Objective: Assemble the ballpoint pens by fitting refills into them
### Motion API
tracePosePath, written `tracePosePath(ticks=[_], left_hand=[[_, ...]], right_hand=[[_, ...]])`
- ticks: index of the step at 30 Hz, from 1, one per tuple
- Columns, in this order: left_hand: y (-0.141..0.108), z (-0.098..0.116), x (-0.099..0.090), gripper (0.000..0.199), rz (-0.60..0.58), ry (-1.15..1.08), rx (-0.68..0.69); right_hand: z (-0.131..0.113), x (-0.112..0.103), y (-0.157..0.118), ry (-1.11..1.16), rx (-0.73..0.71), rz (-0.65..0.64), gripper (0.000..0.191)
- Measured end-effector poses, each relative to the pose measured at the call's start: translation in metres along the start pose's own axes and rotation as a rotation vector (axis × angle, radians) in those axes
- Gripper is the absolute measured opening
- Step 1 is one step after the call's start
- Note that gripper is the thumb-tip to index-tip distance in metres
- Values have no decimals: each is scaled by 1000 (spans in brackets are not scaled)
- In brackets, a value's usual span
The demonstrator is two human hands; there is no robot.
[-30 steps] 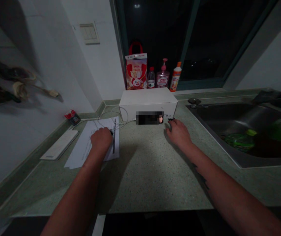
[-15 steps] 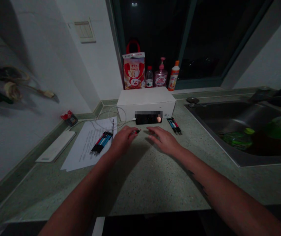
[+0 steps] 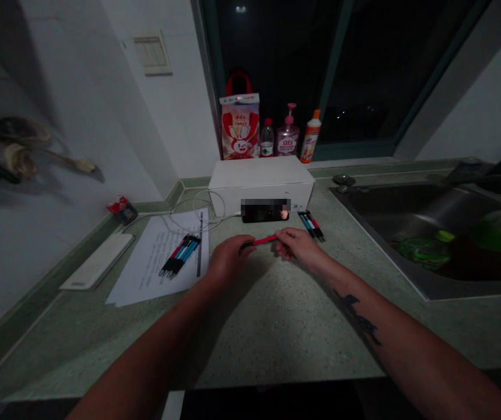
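Note:
A red pen [image 3: 264,240] with a black grip is held crosswise between my two hands, above the counter. My left hand [image 3: 232,254] is closed around its dark end. The fingers of my right hand [image 3: 296,244] pinch the red end. Left of my hands, several pens [image 3: 181,255] in blue, red, white and black lie side by side on printed paper sheets [image 3: 145,259]. To the right of my right hand lies a smaller group of pens [image 3: 311,225] on the counter.
A phone [image 3: 265,212] with a white cable leans against a white box [image 3: 261,174]. Bottles and a bag [image 3: 240,128] stand behind it at the window. At right is a metal sink [image 3: 377,233] with green items inside. A white flat box [image 3: 97,262] lies left.
My right hand, open before, has closed on the red end of the pen. More of the pen now shows, and it lies crosswise between both hands.

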State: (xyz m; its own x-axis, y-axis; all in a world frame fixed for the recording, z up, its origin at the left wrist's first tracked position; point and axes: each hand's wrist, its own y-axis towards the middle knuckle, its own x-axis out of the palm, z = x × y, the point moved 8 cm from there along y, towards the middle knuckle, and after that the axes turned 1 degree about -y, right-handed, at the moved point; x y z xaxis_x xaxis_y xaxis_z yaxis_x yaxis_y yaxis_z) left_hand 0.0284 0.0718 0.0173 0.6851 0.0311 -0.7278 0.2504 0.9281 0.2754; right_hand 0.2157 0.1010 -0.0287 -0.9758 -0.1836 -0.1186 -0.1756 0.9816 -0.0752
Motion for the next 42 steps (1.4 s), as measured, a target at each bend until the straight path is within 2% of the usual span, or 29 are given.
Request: tracePosePath(ticks=[4,8,10,15,18,21,23,26,29,31,33,36,39,42], left_hand=[[1,-5,2,21,-46,-67,-50],[3,-11,7,28,-97,-169,-96],[4,-12,7,24,-84,-185,-99],[3,-10,7,17,-46,-151,-45],[2,-9,9,17,-58,-138,-23],[2,-8,11,18,-71,-115,0],[1,-5,13,18,-72,-95,41],[0,0,16,17,-89,-84,93],[-1,1,17,17,-97,-52,89],[-1,3,17,18,-98,-37,97],[-2,5,17,19,-95,-40,120],[-2,5,17,19,-88,-43,139],[-3,2,18,19,-92,-34,126],[-3,3,18,20,-101,-37,134]], right_hand=[[-4,0,-1,17,-9,-4,28],[-15,-1,-1,-3,-113,-22,20],[-19,2,-3,-12,-157,-56,19],[-9,13,-9,-223,-87,-129,30],[-16,13,-10,-333,-155,-111,28],[-28,13,-13,-345,-278,-100,16],[-26,17,-13,-365,-270,-144,16],[-19,21,-14,-430,-231,-179,30],[-21,20,-14,-436,-286,-122,13],[-22,20,-14,-429,-311,-111,16],[-21,24,-15,-453,-303,-155,16],[-20,27,-16,-498,-293,-186,26],[-24,24,-16,-469,-332,-132,14],[-22,26,-17,-468,-326,-156,17]])
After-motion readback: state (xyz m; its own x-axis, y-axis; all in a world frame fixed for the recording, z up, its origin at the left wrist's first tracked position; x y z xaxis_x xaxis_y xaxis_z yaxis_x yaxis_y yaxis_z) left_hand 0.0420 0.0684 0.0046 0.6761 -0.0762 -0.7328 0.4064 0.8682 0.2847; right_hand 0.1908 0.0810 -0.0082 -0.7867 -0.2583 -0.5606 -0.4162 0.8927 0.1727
